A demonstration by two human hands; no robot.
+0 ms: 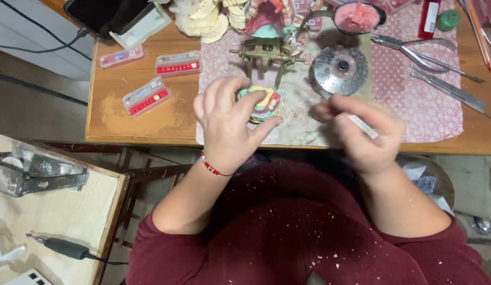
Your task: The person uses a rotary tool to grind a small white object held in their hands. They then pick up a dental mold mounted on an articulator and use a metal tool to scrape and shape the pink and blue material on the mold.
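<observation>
At far left a side table (105,195) carries a grey metal clamp (37,171) and a dark handpiece (63,247) with its cord. On the wooden bench (150,119) beyond lie three clear boxes (146,96) of small red and white pieces, near a patch of dust. The left hand (227,124), a red bracelet (211,166) at its wrist, is curled over a dental model (266,103) of pink, yellow and teal, fingers and thumb closed around its sides; the model sits on the dotted pink cloth (430,111) at the bench's near edge, just before a brass articulator (264,55). Right of it stands a round metal burner (340,68), with a bowl (359,17) of pink wax behind. The right hand (364,132), blurred, has its fingers pinched together on a thin metal tool (361,125), held just right of the model and apart from it. Further right lie pliers (414,53) and flat steel instruments (451,91), with a red tube (429,18) and a green cap (447,19) at the top. White flecks dot the maroon shirt (288,237).
</observation>
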